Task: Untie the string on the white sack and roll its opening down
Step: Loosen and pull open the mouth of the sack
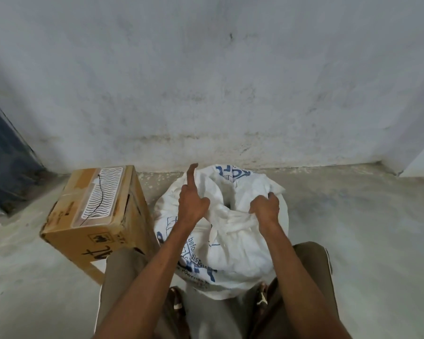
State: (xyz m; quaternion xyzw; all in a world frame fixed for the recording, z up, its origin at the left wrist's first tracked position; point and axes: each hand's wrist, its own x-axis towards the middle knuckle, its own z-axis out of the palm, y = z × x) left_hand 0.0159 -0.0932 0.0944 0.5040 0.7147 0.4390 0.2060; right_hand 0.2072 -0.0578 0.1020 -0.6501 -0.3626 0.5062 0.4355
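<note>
The white sack [230,241] stands on the concrete floor [353,228] between the person's knees, its gathered top bunched under both hands. The right hand [264,207] is curled closed on a fold of the sack's cloth at the right of the neck, fingers hooked over the fabric and knuckles up. The left hand [191,199] sits at the left of the neck with its index finger stretched straight up and away and the other fingers folded in; whether those folded fingers pinch any cloth or string cannot be told (the string itself cannot be made out among the white folds). Between the two hands the mouth shows a small dark gap, and beyond them the loose upper flap with blue print stands open toward the wall.

Left of the left hand, just beside the sack, is a cardboard box [96,216] with a white wavy-patterned sheet [103,192] and a thin black thread lying on its top. Beyond both hands rises a stained grey wall [218,81]. Nearest the camera, the person's khaki trousers [125,277] flank the sack.
</note>
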